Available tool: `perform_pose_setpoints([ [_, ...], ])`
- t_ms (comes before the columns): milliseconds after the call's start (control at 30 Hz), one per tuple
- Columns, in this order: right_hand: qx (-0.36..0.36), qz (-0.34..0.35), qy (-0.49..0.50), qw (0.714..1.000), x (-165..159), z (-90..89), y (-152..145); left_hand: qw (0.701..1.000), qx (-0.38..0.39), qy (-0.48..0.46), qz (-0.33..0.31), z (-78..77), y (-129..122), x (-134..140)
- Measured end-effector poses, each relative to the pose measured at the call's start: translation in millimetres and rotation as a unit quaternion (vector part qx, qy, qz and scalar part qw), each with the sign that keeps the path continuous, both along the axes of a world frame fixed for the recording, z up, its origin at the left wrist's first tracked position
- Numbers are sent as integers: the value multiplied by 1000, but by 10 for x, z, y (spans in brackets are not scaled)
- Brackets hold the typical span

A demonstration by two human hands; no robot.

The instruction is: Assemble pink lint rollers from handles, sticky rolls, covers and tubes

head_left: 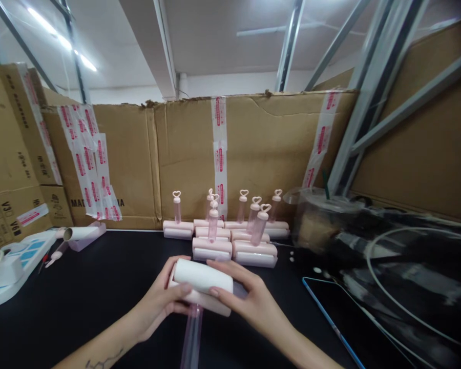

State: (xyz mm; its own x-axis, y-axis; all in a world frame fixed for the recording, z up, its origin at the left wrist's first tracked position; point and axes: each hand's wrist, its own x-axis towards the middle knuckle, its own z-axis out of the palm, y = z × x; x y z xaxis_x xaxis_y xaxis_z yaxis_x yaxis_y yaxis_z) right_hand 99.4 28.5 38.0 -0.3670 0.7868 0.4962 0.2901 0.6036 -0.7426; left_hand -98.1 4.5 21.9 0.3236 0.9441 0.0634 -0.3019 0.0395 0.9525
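Observation:
Both hands grip one lint roller [203, 275] above the black table, its white roll facing up. My left hand [159, 300] wraps the left end, thumb on the pale pink cover [211, 302] and fingers beneath. At the other end, my right hand [251, 294] closes with its thumb on the front and fingers over the top. A translucent pink handle [192, 333] points down toward me from the roller. Beyond the hands stand several finished-looking pink lint rollers [255, 252], their handles upright with heart-shaped loops.
Left on the table lie a white roll [80, 233], a pink cover [96, 237], a loose handle [57, 254] and a power strip [21, 266]. A phone [349, 318], a clear container [317, 220] and dark plastic with a cable [418, 271] occupy the right. Cardboard [188, 154] walls the back.

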Motion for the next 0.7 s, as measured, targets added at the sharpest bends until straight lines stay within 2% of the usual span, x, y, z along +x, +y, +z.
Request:
perform_pose_setpoints([
  [100,30,38,-26,998,-28,-36,-56,998,-46,9,30,-35,-18,14],
  [167,18,61,-20,998,-27,-44,-66,997,-69,17,43,-56,-15,19],
  [267,-60,83,79,992,-1,-42,-18,996,-85,-12,38,-57,14,3],
  [367,-189,93,133,968,2,-75,50,994,-87,-52,33,-36,52,-32],
  [433,-297,121,125,939,-24,-118,64,993,-100,-60,26,-32,75,-55],
  [533,-428,165,195,867,-83,-164,29,989,-139,-53,14,-50,106,-77],
  [600,-473,171,250,827,-111,-167,-6,987,-152,-49,5,-71,123,-82],
  [700,-509,163,273,800,-129,-160,-29,985,-164,-44,-7,-103,134,-76],
])
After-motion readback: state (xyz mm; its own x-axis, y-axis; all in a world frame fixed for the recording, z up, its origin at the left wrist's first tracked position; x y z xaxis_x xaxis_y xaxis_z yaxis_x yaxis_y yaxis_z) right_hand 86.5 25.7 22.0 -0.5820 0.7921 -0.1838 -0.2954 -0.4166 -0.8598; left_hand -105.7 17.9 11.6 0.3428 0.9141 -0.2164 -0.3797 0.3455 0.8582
